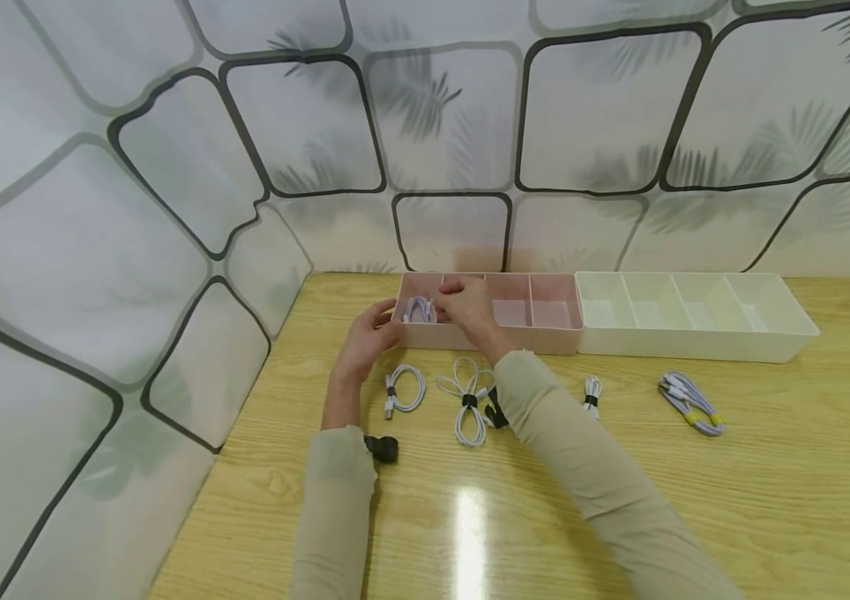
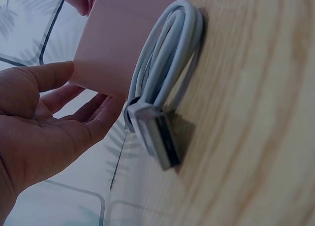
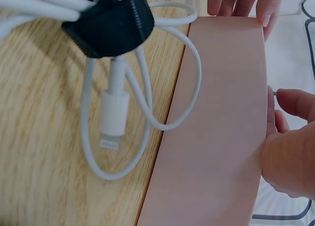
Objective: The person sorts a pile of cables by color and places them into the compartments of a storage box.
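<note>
At the left end of the pink divided box [image 1: 500, 337], my left hand [image 1: 365, 346] touches the corner with its thumb and extended fingers, also visible in the left wrist view beside the pink wall [image 2: 113, 44]. A coiled pale lilac cable [image 1: 419, 310] lies in the leftmost compartment. My right hand [image 1: 467, 308] reaches over the front rim near the first divider, fingertips beside that cable; the right wrist view shows the hand [image 3: 293, 152] behind the pink wall [image 3: 216, 113], its fingertips partly hidden. Whether it grips anything cannot be seen.
A white divided box [image 1: 695, 343] adjoins the pink one. In front lie a white coiled cable [image 1: 410, 390], a looped white cable with a black strap [image 1: 470, 400], a small white bundle [image 1: 592, 393] and a lilac cable with yellow ties [image 1: 693, 404]. Patterned curtain stands behind.
</note>
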Demonstrator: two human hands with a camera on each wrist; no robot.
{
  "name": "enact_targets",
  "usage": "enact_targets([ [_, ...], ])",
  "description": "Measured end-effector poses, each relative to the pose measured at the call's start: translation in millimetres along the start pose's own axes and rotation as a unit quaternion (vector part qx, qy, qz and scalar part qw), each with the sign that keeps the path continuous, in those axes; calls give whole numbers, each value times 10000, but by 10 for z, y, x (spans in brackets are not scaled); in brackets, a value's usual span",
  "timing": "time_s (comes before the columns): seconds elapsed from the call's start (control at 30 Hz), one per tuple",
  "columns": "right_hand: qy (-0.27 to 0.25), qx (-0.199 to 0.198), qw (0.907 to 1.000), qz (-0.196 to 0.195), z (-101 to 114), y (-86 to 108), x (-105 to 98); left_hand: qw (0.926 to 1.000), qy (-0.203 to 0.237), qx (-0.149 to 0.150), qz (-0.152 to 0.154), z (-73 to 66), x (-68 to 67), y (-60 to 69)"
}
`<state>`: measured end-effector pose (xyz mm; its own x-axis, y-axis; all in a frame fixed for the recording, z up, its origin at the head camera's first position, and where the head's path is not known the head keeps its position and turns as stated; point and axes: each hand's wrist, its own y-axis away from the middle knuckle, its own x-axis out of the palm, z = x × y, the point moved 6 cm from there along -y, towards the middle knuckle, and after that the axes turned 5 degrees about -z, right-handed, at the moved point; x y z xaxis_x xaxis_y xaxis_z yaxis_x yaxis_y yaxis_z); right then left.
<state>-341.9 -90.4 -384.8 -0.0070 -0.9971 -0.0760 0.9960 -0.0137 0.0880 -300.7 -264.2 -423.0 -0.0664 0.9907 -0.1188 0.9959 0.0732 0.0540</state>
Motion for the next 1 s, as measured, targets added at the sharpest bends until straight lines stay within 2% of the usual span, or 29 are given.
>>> enact_targets([
  [0.43,-91,8,9995,298,-41,-9,-28,9997,-248,5,-70,-23,4,6],
  [0.67,-203,-15,9992,335,-23,9,-79,9999,-171,-24,-7,-62,7,36],
  [1.0,-312,124,9987,382,9,93,-179,9993,-376,61,-54,-7,-5,-16],
])
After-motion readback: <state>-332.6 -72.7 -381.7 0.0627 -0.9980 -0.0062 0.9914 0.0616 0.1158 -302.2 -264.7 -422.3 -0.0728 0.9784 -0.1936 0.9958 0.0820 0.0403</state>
